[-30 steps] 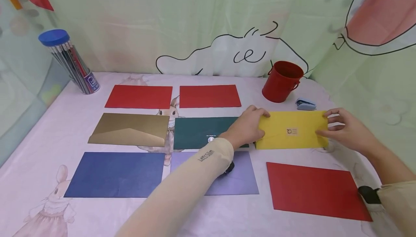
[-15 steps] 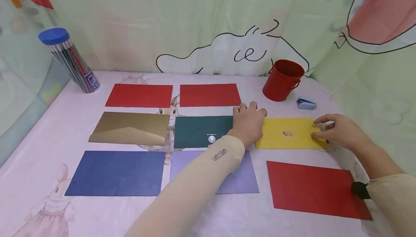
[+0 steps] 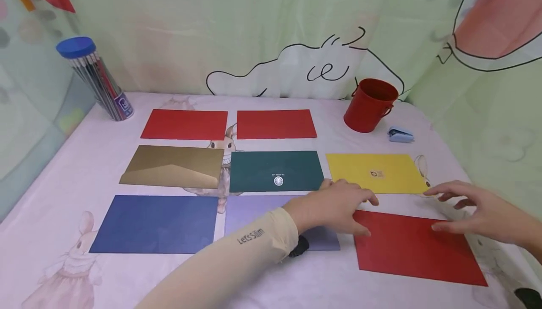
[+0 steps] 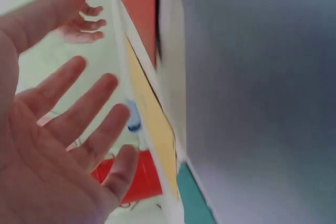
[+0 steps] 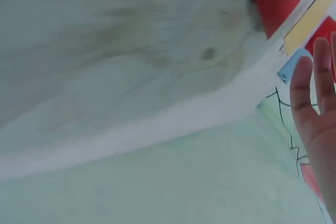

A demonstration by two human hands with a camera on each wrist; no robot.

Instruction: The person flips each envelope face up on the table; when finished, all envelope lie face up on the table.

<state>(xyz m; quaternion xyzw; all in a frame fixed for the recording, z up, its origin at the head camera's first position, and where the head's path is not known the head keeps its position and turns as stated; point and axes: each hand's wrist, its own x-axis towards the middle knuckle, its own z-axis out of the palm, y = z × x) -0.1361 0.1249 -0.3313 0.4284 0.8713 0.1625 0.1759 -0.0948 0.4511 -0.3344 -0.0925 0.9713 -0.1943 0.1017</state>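
Lying at the near right of the counter [image 3: 127, 281] in the head view, a large, flat, red paper rectangle [image 3: 415, 252] sits between the two hands. The left hand [image 3: 332, 203], in a cream sleeve [image 3: 237, 252], overlaps its left edge and a lilac paper rectangle [image 3: 254, 205]; its fingers are parted from the thumb. The right hand [image 3: 478, 210] is over the upper right part, thumb and fingers set wide apart. Whether either hand touches the paper cannot be told. Just behind lies a yellow paper rectangle [image 3: 360, 165] with a small printed label, right of a dark green paper rectangle [image 3: 271, 163]. Farther back stand a red cylindrical pail [image 3: 366, 111] and, beside it, a pale blue stapler [image 3: 400, 134].

Left wrist view: the left hand shows its palm, fingers spread; the right hand appears beyond, at upper left.

Right wrist view: the right hand, cut by the frame, extends nearly straight fingers. The stapler appears just beyond them, near the yellow paper rectangle.
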